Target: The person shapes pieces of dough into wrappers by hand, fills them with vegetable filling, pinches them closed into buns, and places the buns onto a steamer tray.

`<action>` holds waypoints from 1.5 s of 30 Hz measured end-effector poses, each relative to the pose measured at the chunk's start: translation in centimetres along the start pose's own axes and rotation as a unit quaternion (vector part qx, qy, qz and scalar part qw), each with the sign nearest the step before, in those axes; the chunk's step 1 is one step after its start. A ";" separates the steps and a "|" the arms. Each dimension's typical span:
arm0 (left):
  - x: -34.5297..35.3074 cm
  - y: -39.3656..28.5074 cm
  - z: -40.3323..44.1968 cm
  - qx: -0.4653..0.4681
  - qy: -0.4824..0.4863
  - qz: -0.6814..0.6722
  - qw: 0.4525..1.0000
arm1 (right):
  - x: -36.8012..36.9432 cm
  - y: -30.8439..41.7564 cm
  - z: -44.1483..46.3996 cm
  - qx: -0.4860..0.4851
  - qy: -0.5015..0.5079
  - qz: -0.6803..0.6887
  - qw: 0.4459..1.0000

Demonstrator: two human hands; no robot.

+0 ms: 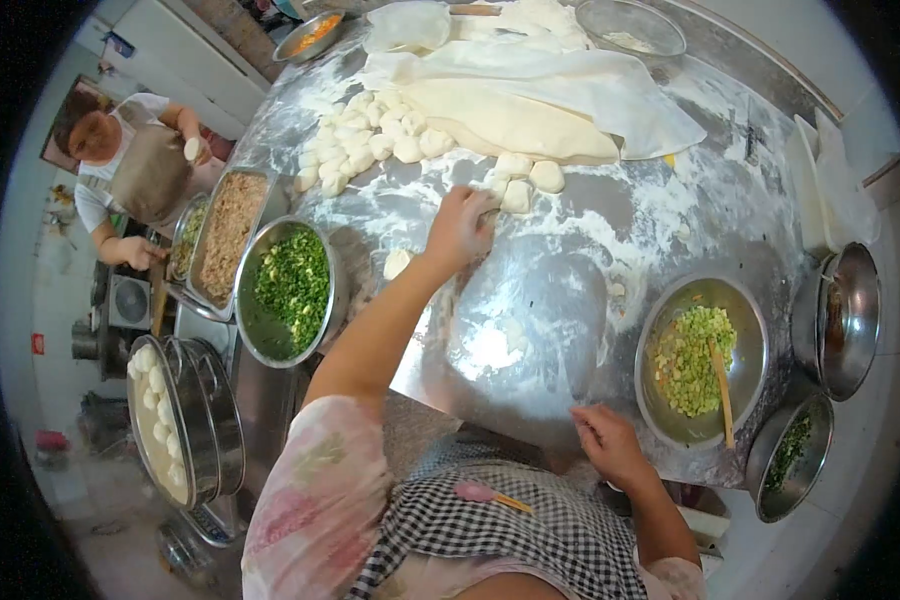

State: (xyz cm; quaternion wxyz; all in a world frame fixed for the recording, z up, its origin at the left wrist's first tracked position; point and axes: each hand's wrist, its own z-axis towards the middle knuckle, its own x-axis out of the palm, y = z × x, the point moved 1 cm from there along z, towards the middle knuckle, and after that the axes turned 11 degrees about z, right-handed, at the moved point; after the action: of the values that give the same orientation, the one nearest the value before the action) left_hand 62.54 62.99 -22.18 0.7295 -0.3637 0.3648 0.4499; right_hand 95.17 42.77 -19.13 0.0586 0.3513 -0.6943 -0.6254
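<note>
My left hand [460, 230] is stretched over the floured metal table, its fingers curled in beside a small group of dough pieces [516, 196]. Its fingertips are partly hidden, so whatever they grip cannot be made out. Near the table's front edge, my right hand [610, 445] hangs with loosely bent fingers and nothing in it. Behind the left hand lie a heap of dough pieces [355, 140] and a long dough slab [510, 120], partly under a whitish sheet [630, 95]. One lone dough piece [398, 264] sits left of my forearm.
On the left are a bowl of chopped greens [292, 290], a tray of minced filling [232, 235] and a steamer with buns [160, 420]. To the right stands a bowl of chopped vegetables [695, 360] with a wooden stick. A co-worker [150, 165] stands at the far left, holding dough.
</note>
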 end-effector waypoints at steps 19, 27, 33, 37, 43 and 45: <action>-7.1 -2.9 -14.8 -0.038 0.060 -0.067 0.995 | 3.0 1.0 1.3 0.024 0.045 0.023 0.998; -0.3 -3.6 -13.5 0.078 0.108 -0.098 0.986 | 4.4 2.9 4.0 -0.041 0.070 -0.010 0.997; -2.2 -6.3 -13.0 0.053 0.170 0.013 0.984 | 4.6 3.4 3.6 -0.005 0.080 0.018 0.997; 3.2 -3.7 -12.0 0.033 0.112 0.022 0.993 | 5.0 2.7 3.5 -0.006 0.082 -0.001 0.997; -5.2 4.9 -12.5 -0.163 0.182 0.059 0.968 | 4.8 3.9 7.4 -0.060 0.028 0.006 0.998; -7.1 4.9 -12.8 -0.213 0.208 0.017 0.954 | 5.2 4.8 10.2 -0.118 0.016 -0.009 0.993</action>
State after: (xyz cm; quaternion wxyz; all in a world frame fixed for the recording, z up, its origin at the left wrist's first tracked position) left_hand 53.03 50.83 -23.10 0.5349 -0.5901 0.4104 0.4441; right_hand 83.97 48.10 -18.77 0.1052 0.3581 -0.6118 -0.6975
